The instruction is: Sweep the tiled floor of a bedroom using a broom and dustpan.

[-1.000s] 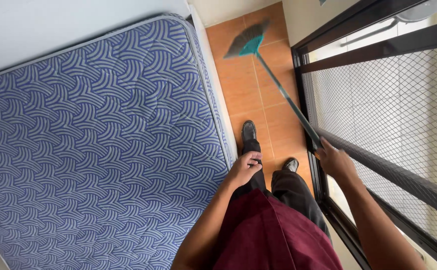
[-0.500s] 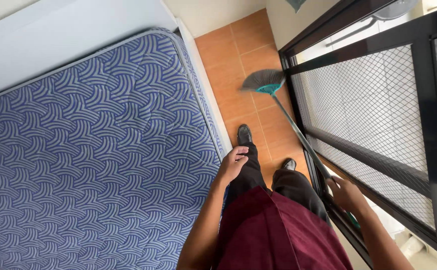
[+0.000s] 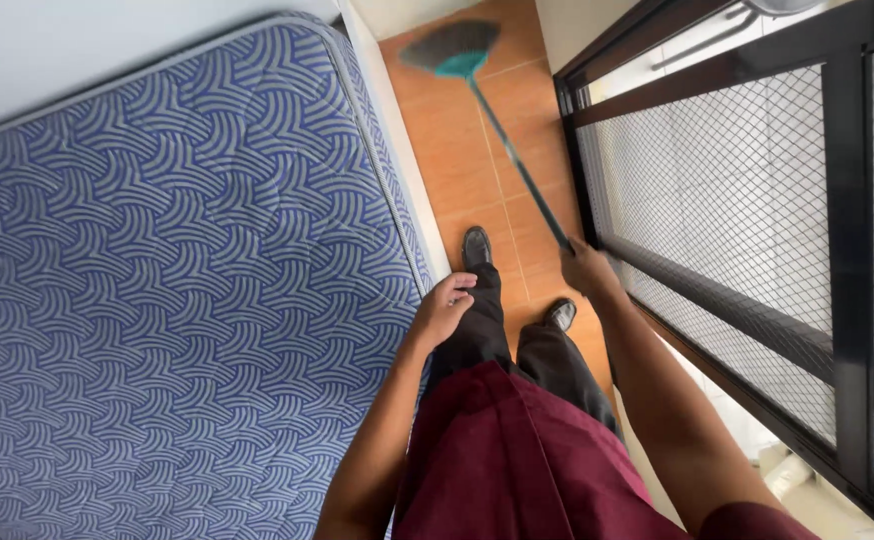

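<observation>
My right hand (image 3: 587,270) grips the thin handle of a teal broom (image 3: 454,48). Its dark, motion-blurred bristles rest far ahead on the orange floor tiles (image 3: 462,165). My left hand (image 3: 444,308) hangs loosely curled and holds nothing, close to the edge of a blue wave-patterned mattress (image 3: 177,270). I stand in the narrow strip of floor between the mattress and a window, in dark trousers and dark shoes (image 3: 476,245), with a maroon garment over them.
A black-framed window with wire mesh (image 3: 737,170) runs along the right. A white wall (image 3: 77,50) lies beyond the mattress's far edge. The tiled strip is narrow, bounded by a white bed frame edge (image 3: 397,150).
The broom head has swept forward, away from my feet toward the far end of the strip. My right hand moved up and forward along with the handle.
</observation>
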